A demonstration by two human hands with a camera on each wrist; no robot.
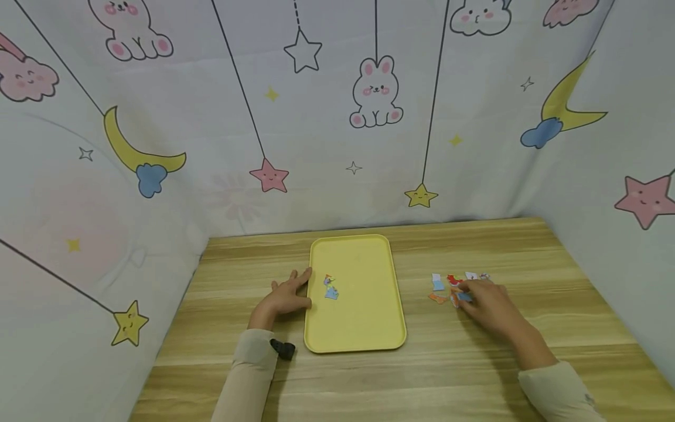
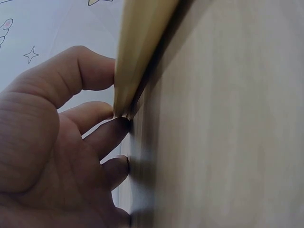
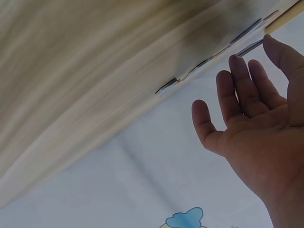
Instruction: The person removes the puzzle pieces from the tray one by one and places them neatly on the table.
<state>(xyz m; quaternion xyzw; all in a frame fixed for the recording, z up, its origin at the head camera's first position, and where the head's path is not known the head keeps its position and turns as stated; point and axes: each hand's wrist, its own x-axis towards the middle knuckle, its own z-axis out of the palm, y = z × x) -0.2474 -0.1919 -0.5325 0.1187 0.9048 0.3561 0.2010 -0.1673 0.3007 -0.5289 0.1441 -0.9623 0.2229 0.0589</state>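
Observation:
A yellow tray (image 1: 364, 328) lies on the table, with two small colourful puzzle pieces (image 1: 331, 293) near its left side, close against each other. My left hand (image 1: 285, 298) rests at the tray's left edge, thumb and fingertips touching the rim; the left wrist view shows the tray's side (image 2: 135, 52) against them. To the right of the tray, my right hand (image 1: 493, 308) pinches a blue puzzle piece (image 1: 464, 297) between thumb and fingers. In the right wrist view this piece (image 3: 249, 48) appears edge-on, slightly off the table. Several loose pieces (image 1: 437, 282) lie around that hand, some partly hidden by it.
The wood-grain table (image 1: 422, 381) meets a white cloth (image 1: 327, 205) printed with stars, moons and rabbits at its back and sides. A small black object (image 1: 283, 350) is at the left sleeve cuff.

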